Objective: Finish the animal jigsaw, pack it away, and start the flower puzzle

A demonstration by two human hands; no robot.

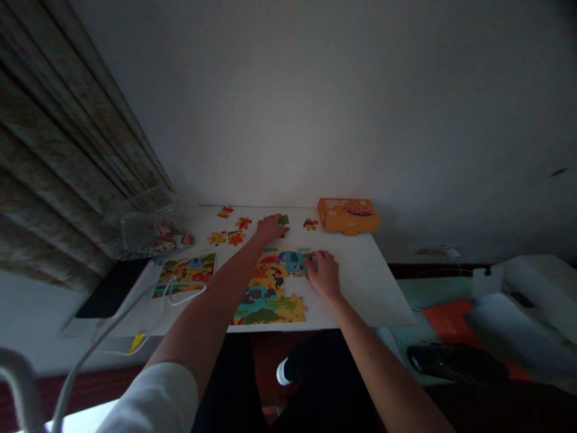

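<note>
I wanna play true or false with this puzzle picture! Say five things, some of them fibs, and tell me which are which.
1. The orange box is on the table, near the wall. True.
2. The puzzle is all finished. False: its right edge is uneven, and loose pieces lie on the table.
3. The right hand is at the puzzle's right side. True.
4. The left hand is on the orange box. False: it is by a green piece beyond the puzzle.
5. A picture card lies to the left of the puzzle. True.
</note>
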